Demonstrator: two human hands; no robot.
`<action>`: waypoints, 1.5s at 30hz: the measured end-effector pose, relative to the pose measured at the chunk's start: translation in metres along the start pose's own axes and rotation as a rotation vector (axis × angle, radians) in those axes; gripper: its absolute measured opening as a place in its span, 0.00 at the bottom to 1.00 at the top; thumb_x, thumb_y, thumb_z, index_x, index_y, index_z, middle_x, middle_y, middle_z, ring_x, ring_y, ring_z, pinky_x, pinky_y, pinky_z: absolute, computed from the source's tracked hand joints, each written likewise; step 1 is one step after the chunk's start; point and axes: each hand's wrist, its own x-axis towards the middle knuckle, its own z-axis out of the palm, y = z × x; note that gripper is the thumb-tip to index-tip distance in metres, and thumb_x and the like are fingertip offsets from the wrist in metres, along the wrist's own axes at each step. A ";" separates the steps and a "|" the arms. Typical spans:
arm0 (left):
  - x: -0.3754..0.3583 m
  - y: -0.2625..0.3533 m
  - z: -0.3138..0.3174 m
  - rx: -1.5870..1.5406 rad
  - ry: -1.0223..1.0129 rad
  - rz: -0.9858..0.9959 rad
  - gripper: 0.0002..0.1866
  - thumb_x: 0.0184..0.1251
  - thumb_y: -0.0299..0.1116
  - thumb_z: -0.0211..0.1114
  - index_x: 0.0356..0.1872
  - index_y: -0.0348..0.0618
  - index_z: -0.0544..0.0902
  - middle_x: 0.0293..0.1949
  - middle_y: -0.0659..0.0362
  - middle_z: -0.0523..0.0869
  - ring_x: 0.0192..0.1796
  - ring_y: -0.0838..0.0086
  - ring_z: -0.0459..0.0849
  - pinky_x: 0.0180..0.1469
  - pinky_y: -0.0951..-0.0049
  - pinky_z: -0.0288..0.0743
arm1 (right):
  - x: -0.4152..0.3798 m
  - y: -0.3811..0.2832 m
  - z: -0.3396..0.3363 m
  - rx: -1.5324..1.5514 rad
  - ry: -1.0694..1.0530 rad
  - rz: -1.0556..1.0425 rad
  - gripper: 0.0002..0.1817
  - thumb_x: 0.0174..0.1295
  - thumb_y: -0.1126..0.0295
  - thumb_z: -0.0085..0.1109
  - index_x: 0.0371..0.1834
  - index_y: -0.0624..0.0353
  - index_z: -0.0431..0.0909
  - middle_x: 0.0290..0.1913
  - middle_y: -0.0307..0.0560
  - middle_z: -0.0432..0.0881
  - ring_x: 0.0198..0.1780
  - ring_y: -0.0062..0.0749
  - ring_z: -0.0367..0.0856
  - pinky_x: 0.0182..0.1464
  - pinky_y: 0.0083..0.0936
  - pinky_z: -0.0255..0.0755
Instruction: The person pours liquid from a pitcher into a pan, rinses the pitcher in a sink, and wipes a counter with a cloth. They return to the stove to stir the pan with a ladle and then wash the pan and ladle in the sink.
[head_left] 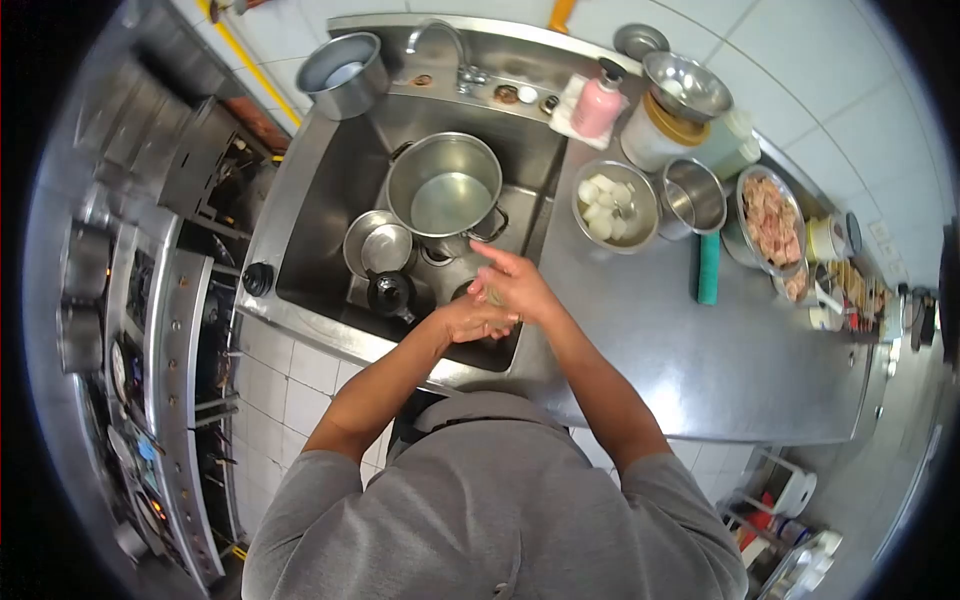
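Steel sink (300,215), left hand (470,322) touching right hand (515,285), pot (445,190) behind

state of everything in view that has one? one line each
left hand: pressed against the right, over the sink
right hand: on top of the left, fingers extended
sink: holds pots
large pot: upright, water inside
faucet: no stream visible
pink bottle: upright, pump on
egg bowl: filled with white eggs
meat bowl: filled with raw meat
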 end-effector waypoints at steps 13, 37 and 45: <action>0.049 -0.032 -0.034 0.783 0.447 0.221 0.23 0.56 0.40 0.71 0.51 0.39 0.80 0.47 0.46 0.85 0.47 0.56 0.85 0.45 0.63 0.78 | 0.042 0.047 -0.001 0.039 0.480 0.051 0.12 0.71 0.63 0.53 0.49 0.58 0.80 0.17 0.37 0.70 0.18 0.19 0.67 0.21 0.25 0.66; -0.029 0.064 0.043 0.242 -0.187 0.024 0.23 0.51 0.14 0.46 0.49 0.38 0.77 0.49 0.49 0.83 0.36 0.69 0.83 0.28 0.76 0.77 | -0.239 0.018 0.098 0.144 1.141 -0.218 0.13 0.64 0.79 0.56 0.51 0.58 0.76 0.34 0.32 0.75 0.28 0.14 0.71 0.28 0.16 0.66; 0.021 0.035 0.105 0.146 0.001 0.245 0.15 0.61 0.22 0.59 0.50 0.44 0.74 0.38 0.60 0.81 0.28 0.75 0.78 0.29 0.78 0.71 | -0.397 0.043 0.018 0.508 1.533 -0.853 0.20 0.61 0.87 0.46 0.55 0.60 0.73 0.43 0.37 0.76 0.32 0.21 0.77 0.31 0.18 0.70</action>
